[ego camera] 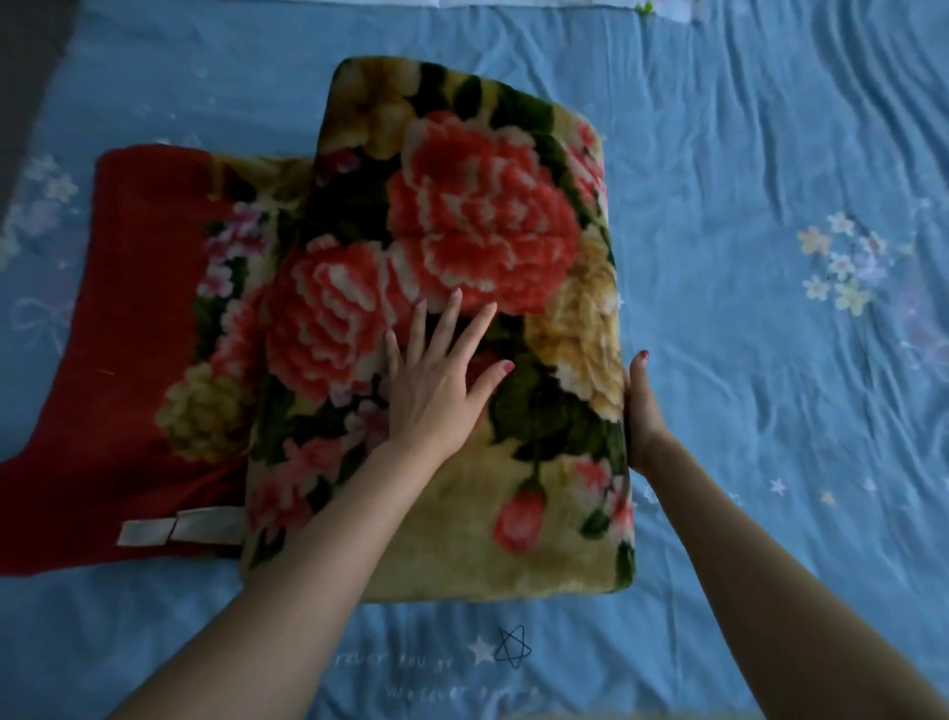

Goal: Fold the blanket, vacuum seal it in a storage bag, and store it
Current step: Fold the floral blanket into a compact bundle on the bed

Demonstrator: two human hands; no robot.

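A thick plush blanket (pixel 477 216) with big red and cream flowers lies folded into a tall block in the middle of the bed. A lower layer with a plain red border (pixel 138 318) sticks out to the left, with white label tabs (pixel 179 527) near its front edge. My left hand (pixel 436 380) lies flat on top of the folded block, fingers spread. My right hand (pixel 642 411) presses against the block's right side, thumb up; its fingers are hidden behind the edge.
The blanket rests on a light blue bed sheet (pixel 770 360) printed with small flowers and stars. A grey strip (pixel 25 77) shows at the far left. White cloth (pixel 513 2) lies along the top edge.
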